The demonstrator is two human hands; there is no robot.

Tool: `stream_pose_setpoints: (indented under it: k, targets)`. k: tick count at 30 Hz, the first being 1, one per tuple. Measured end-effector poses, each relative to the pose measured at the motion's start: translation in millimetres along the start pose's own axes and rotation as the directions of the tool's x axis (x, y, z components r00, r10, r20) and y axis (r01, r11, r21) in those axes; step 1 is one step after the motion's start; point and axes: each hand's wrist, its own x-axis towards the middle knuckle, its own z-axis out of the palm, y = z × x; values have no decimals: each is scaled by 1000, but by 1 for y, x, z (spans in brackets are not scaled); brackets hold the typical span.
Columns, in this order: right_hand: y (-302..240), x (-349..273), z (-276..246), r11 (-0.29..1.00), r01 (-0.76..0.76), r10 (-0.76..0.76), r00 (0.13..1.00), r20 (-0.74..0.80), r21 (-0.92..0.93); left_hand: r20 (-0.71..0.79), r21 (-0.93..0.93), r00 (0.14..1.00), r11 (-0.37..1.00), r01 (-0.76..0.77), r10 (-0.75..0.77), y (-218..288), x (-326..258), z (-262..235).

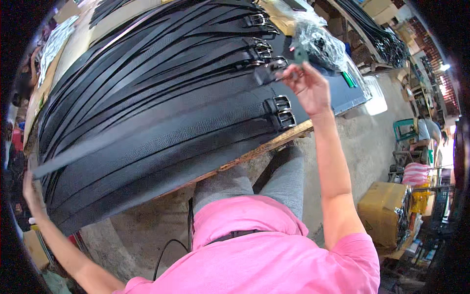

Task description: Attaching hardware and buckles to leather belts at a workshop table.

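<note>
A black belt (54, 165), blurred by motion, stretches across the table between my two hands. My left hand (34, 193) is closed on its plain end at the table's left edge. At the buckle end, my right hand (311, 90) is raised with its fingers pinched near the blurred buckle. A small dark green piece (300, 53) shows by those fingertips; its kind is too smeared to tell. Beneath, two black belts (220, 121) lie along the near edge, their silver buckles (284, 111) to the right. Several more belts (171, 63) are fanned out behind them.
The table's wooden edge (230, 164) runs just ahead of my body. Clear plastic bags (323, 46) and a green marker-like object (348, 80) sit at the back right. On the floor to the right stands a cardboard box (384, 215). Another person (431, 134) bends near a green chair (404, 130).
</note>
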Motion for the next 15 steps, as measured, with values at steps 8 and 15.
stream_pose_setpoints:
  k: [8,15]
  targets:
    - [18,-22,-32,972,-99,57,979,-195,-212,-141,419,977,904,-86,159,-69,-56,219]
    - [13,-31,-49,795,-92,-120,945,-304,-600,409,131,677,695,-707,612,155,-149,470]
